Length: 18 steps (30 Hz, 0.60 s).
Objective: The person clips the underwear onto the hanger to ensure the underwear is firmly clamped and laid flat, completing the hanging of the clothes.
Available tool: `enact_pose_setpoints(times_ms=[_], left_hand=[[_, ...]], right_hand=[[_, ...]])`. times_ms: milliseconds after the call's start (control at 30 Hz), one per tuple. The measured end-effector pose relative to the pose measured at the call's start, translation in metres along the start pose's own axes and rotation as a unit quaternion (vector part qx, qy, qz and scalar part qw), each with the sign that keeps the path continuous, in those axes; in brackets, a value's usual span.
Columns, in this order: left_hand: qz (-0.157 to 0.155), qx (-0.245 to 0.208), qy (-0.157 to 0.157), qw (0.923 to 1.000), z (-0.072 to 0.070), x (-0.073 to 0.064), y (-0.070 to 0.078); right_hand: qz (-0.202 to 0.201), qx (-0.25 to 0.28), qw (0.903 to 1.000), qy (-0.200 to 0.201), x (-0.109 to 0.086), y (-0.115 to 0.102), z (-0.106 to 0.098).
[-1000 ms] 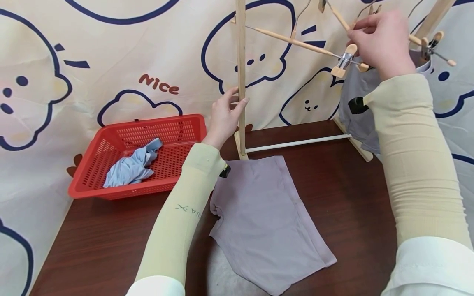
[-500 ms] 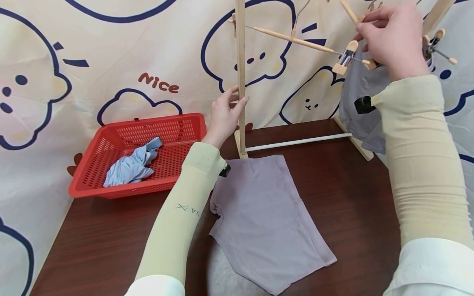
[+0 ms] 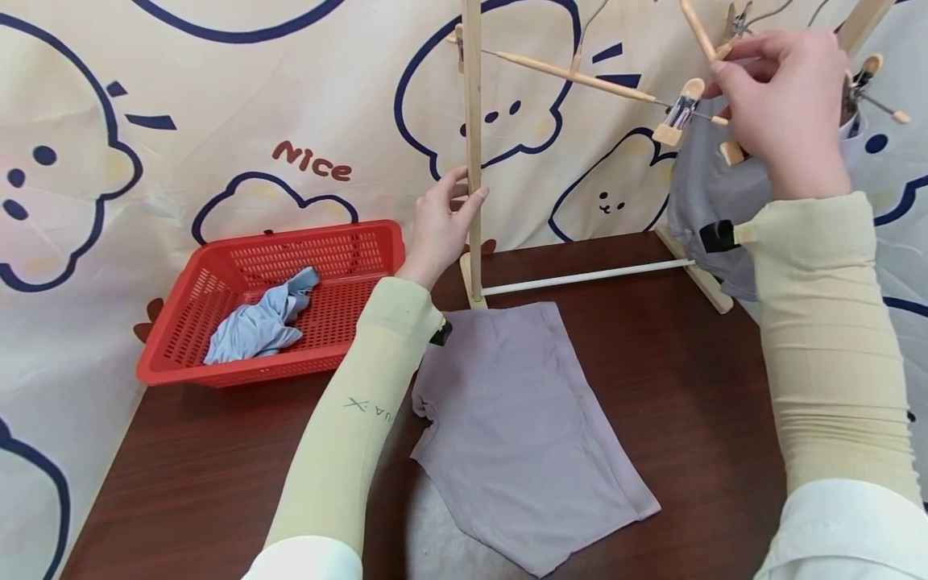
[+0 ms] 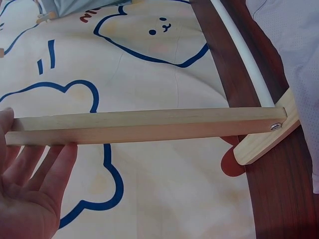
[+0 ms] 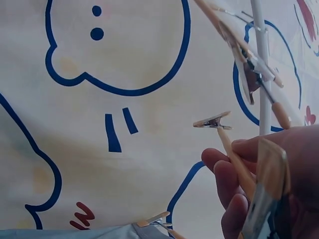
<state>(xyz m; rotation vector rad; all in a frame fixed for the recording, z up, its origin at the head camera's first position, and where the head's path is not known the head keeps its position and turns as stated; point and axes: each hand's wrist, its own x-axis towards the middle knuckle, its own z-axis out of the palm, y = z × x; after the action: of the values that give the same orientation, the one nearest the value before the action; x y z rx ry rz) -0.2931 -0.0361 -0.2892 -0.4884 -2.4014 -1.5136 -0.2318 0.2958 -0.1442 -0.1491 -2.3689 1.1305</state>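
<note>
Head view: gripping a wooden post [image 3: 473,105] with the left hand [image 3: 438,228], pinching a hanger rod [image 3: 699,29] with the right hand [image 3: 793,109], with lilac cloth [image 3: 522,427] spread on the table [image 3: 696,451] below. Left wrist: holding the post between thumb and fingers. Right wrist: pinching the rod between thumb and fingers, near a clip [image 5: 214,121].

Backdrop [image 3: 275,89]: cream cloth, lightly creased, behind the counter [image 3: 254,451] and along both sides
Print [image 3: 151,122]: thick navy outlines of cartoon animals [image 3: 80,165], yellowish cheeks
Lettering [image 3: 320,167]: reddish-brown "Nice"
Counter top: dark reddish-brown wood grain
Light: soft, diffuse
</note>
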Motion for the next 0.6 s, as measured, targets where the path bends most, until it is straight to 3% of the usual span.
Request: enact_pose_setpoints(times_ms=[367, 600], left_hand=[[0.004, -0.001, 0.001, 1.0, 0.0, -0.001, -0.001], [0.006, 0.002, 0.003, 1.0, 0.0, 0.0, -0.002]], right_hand=[[-0.023, 0.01, 0.9993, 0.028, -0.031, 0.015, 0.008], [-0.017, 0.023, 0.9994, 0.022, -0.046, 0.029, 0.016]])
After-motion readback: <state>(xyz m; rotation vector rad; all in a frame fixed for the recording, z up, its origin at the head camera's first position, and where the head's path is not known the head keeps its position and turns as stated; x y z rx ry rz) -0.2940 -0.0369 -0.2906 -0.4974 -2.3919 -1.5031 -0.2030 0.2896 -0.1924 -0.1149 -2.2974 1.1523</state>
